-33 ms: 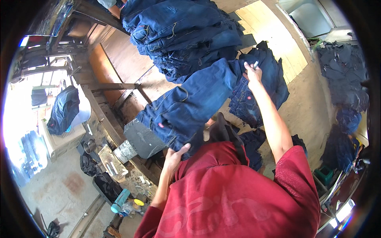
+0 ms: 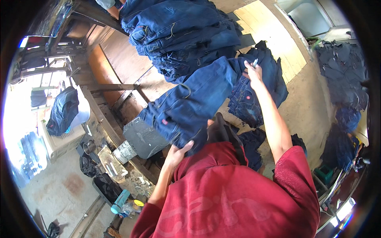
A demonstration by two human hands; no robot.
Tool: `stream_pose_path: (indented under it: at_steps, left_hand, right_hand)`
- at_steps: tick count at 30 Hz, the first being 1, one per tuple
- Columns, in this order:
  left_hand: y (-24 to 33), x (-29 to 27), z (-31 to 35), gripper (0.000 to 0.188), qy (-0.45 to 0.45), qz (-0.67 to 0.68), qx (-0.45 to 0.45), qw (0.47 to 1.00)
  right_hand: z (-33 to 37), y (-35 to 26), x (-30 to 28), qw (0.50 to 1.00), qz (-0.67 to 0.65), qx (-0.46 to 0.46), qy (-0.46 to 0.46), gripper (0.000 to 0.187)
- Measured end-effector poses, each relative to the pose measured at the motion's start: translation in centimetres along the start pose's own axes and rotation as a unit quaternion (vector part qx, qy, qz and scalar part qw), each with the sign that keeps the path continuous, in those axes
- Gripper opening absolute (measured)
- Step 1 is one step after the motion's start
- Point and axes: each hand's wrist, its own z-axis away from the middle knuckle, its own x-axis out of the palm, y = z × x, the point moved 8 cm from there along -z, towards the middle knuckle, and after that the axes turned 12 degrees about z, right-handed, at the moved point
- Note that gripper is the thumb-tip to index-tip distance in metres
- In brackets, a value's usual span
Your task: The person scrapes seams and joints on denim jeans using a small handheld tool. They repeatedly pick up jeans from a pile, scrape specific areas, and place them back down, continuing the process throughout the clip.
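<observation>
Dark blue denim trousers (image 2: 198, 95) stretch between my two hands, slanting from near my lap to the far right. My left hand (image 2: 177, 155) is closed on their near end, thumb on top. At the far end my right hand (image 2: 253, 72) is closed at the edge of the cloth, with a short, thin whitish stick (image 2: 255, 62) poking out of its fingers. The trousers partly cover a dark grey block (image 2: 143, 135) with a pale, worn roll (image 2: 124, 152) at its left end. Below my right hand lies a pile of similar denim (image 2: 248, 97).
A tall stack of dark blue jeans (image 2: 182, 33) rises ahead, with another person's arm (image 2: 114, 12) behind it at the left. More dark garments (image 2: 343, 75) lie at the far right. On the left are a wooden bench (image 2: 109, 162) with white sticks and a turquoise tool (image 2: 120, 200).
My left hand has shifted slightly up and to the right with the near end of the trousers. My right hand keeps nearly the same place, and the stick in it has tilted more upright.
</observation>
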Motion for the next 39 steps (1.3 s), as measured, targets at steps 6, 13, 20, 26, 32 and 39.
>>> stream_pose_path:
  at_steps: [6, 13, 20, 26, 32, 39]
  left_hand:
    - [7.7, 12.0, -13.0, 0.061, -0.106, 0.136, -0.005, 0.985]
    - [10.3, 2.8, -13.9, 0.064, -0.215, 0.401, 0.049, 0.889]
    - [8.5, -13.5, -1.8, 0.062, -0.052, 0.259, 0.124, 0.956]
    - [0.8, -21.5, 2.5, 0.021, 0.015, -0.279, -0.023, 0.96]
    - [9.9, -30.8, 8.1, 0.04, 0.153, -0.47, -0.101, 0.864]
    - [22.5, -10.9, -5.8, 0.075, 0.122, -0.465, 0.438, 0.759]
  right_hand:
    - [18.2, -3.2, -3.7, 0.943, 0.108, -0.309, 0.06, 0.033]
    - [35.6, -4.6, 5.4, 0.828, 0.258, -0.495, -0.044, 0.06]
    - [45.9, -0.3, 17.3, 0.73, 0.177, -0.309, -0.583, 0.053]
    - [45.2, -2.2, 16.3, 0.739, 0.111, -0.244, -0.618, 0.031]
    - [40.0, -5.1, 12.0, 0.874, 0.229, -0.241, -0.355, 0.019]
    - [42.5, -9.7, 14.2, 0.854, 0.253, -0.429, -0.151, 0.027]
